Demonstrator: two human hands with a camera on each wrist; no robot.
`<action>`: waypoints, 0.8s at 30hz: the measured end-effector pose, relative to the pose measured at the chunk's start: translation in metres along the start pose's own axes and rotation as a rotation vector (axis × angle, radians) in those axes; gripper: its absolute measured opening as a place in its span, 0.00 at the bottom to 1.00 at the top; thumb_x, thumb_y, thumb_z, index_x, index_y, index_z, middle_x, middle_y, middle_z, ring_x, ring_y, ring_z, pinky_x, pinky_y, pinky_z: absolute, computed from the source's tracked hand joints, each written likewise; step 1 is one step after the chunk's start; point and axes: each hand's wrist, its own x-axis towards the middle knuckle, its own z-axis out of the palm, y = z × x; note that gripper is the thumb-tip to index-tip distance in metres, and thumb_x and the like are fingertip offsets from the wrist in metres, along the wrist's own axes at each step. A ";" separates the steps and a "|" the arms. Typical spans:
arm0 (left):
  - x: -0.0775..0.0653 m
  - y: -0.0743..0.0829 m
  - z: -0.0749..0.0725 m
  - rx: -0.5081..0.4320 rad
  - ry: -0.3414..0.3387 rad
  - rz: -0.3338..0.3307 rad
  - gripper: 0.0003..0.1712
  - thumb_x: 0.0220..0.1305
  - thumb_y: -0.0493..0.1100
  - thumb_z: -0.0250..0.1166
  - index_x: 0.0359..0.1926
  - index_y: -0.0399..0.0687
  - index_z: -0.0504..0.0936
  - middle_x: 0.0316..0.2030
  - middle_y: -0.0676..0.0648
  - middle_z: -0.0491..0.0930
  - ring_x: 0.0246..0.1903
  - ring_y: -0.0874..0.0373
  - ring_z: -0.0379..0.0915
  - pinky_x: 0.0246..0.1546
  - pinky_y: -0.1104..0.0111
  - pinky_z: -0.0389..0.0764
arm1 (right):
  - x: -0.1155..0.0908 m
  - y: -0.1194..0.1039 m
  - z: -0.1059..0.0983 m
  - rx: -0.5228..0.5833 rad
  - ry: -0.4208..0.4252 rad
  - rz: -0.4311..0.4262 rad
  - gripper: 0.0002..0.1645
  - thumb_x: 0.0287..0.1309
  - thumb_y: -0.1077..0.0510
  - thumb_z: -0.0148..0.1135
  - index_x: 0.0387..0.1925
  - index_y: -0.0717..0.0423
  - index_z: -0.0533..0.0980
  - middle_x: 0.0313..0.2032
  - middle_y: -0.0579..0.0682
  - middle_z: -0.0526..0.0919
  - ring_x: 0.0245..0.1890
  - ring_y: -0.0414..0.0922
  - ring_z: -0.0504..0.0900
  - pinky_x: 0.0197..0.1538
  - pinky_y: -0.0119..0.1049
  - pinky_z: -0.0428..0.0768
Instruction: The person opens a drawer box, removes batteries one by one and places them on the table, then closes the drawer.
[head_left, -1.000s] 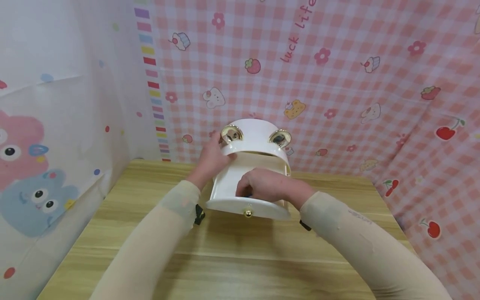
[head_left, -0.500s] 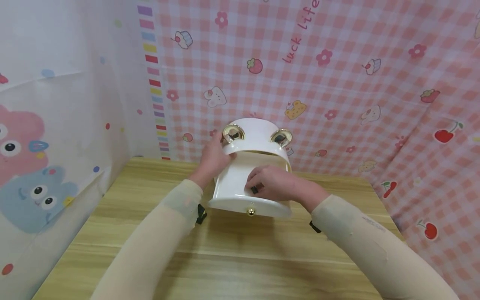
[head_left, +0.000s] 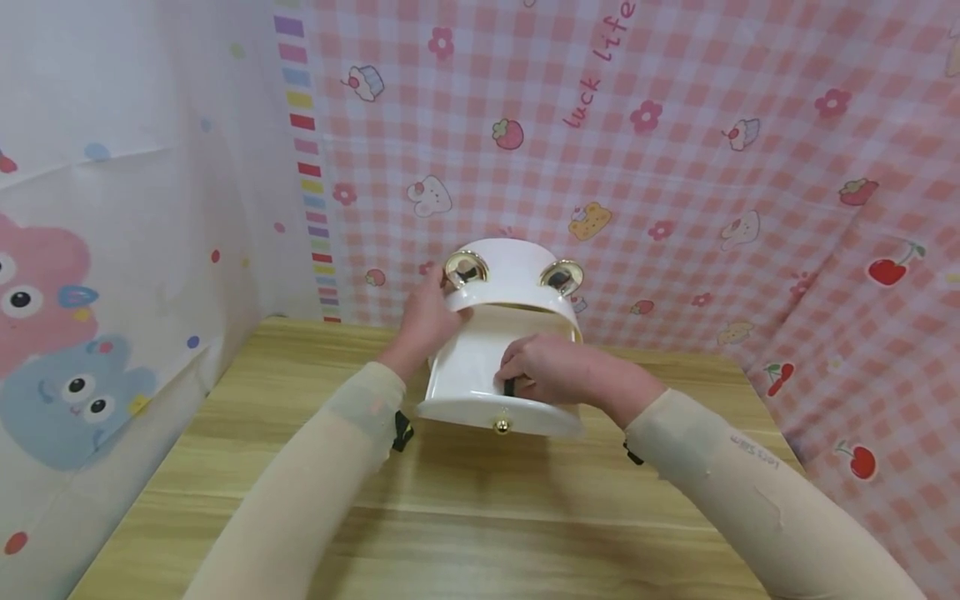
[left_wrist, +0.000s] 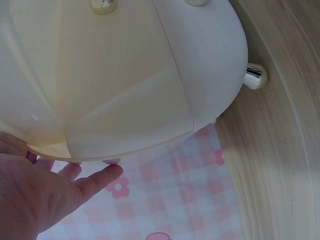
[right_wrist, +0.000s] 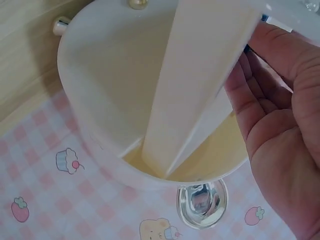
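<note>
A white frog-shaped storage box point(head_left: 513, 271) has its drawer point(head_left: 457, 362) pulled out toward me, with a gold knob point(head_left: 502, 426) on the curved front. My left hand point(head_left: 426, 323) grips the box's left rim, below one gold-ringed eye point(head_left: 467, 270). In the left wrist view, the fingers point(left_wrist: 95, 181) lie along the shell's outside edge. Inside the drawer, near its front, my right hand point(head_left: 551, 371) pinches a small dark item point(head_left: 510, 387), mostly covered by the fingers. The right wrist view shows the curled right hand point(right_wrist: 280, 110) behind the drawer wall point(right_wrist: 200, 85).
The box stands toward the back of a wood-grain table point(head_left: 480, 525), close to a pink checked cloth point(head_left: 675, 167). A white printed cloth point(head_left: 172, 250) hangs at the left. Short gold feet point(left_wrist: 256, 76) stick out under the box.
My right hand has lifted slightly and shifted right, then lowered again toward the drawer floor with the small dark item. The left hand keeps its grip on the box.
</note>
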 end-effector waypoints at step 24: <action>-0.001 0.002 -0.002 0.005 -0.007 -0.008 0.41 0.63 0.35 0.77 0.72 0.46 0.67 0.73 0.37 0.75 0.71 0.37 0.73 0.72 0.47 0.77 | -0.049 0.011 -0.016 0.141 0.429 0.195 0.10 0.64 0.65 0.74 0.45 0.51 0.87 0.43 0.45 0.91 0.43 0.40 0.87 0.47 0.37 0.87</action>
